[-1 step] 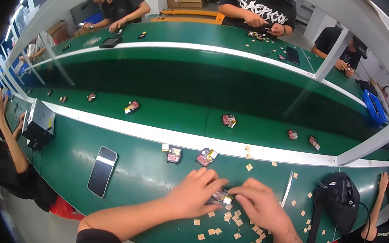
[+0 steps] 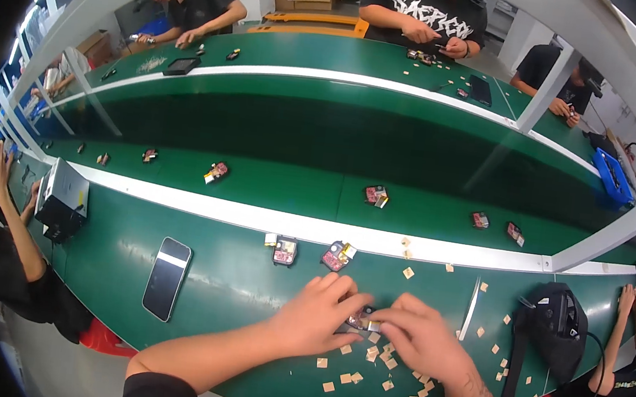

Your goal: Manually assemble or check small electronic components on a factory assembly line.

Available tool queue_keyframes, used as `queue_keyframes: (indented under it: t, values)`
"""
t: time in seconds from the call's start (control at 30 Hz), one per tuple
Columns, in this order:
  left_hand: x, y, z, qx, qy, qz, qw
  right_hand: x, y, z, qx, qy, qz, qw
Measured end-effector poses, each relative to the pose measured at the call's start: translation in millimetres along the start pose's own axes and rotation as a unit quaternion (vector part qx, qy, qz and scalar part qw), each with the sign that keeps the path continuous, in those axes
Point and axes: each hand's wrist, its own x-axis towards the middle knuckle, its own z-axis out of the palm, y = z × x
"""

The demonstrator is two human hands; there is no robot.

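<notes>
Near the front middle of the green table, my left hand (image 2: 318,314) is closed around a small open electronic device (image 2: 355,320) with a dark case. A small silver and yellow piece (image 2: 372,326), like a battery, shows at its right side. The thumb and fingers of my right hand (image 2: 427,343) are drawn together over that side, touching it; what lies between the fingertips is hidden. Just beyond my hands sit two similar open devices, one (image 2: 285,251) with its yellow-silver piece out at the left, another (image 2: 337,256) tilted. Several small tan squares (image 2: 372,354) are scattered beneath and beside my right hand.
A phone (image 2: 167,279) lies left of my arm, and a black bag (image 2: 551,331) with a cable is at the right. Past a white rail (image 2: 253,221), more devices (image 2: 375,196) lie along a green strip. Other people work around the tables; a metal box (image 2: 63,201) stands far left.
My right hand's fingertips have moved slightly left and closed in over the device's silver piece. My left hand stays in place, and the view has shifted very slightly.
</notes>
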Motion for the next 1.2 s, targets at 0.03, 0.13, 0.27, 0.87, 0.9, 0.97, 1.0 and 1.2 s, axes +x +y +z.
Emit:
queue_keyframes:
  t: [0.03, 0.13, 0.27, 0.87, 0.9, 0.97, 1.0, 1.2]
  values:
    - [-1, -3, 0, -0.007, -0.017, 0.003, 1.000, -2, -2, 6, 0.002, -0.011, 0.001, 1.000]
    - [-3, -10, -1, -0.023, -0.023, -0.002, 0.999, 3, 0, 14, 0.015, -0.022, 0.005, 1.000]
    - [-2, -14, 0, -0.039, -0.013, 0.004, 0.999, 3, 4, 17, 0.001, -0.020, -0.007, 1.000]
    - [-6, -10, 6, -0.066, 0.041, -0.007, 0.997, 1, -14, 26, -0.244, 0.018, -0.003, 0.970]
    - [-7, -10, 7, -0.066, 0.043, -0.007, 0.997, 0, -12, 27, -0.270, 0.030, -0.009, 0.962]
    - [-6, -8, 6, -0.060, 0.042, -0.006, 0.997, 0, -14, 28, -0.282, 0.033, -0.016, 0.959]
    - [-6, -7, 5, -0.053, 0.040, -0.004, 0.998, 0, -16, 28, -0.295, 0.037, -0.023, 0.954]
    - [-4, -2, 4, -0.018, 0.040, 0.041, 0.998, -3, -23, 29, -0.332, 0.022, -0.010, 0.943]
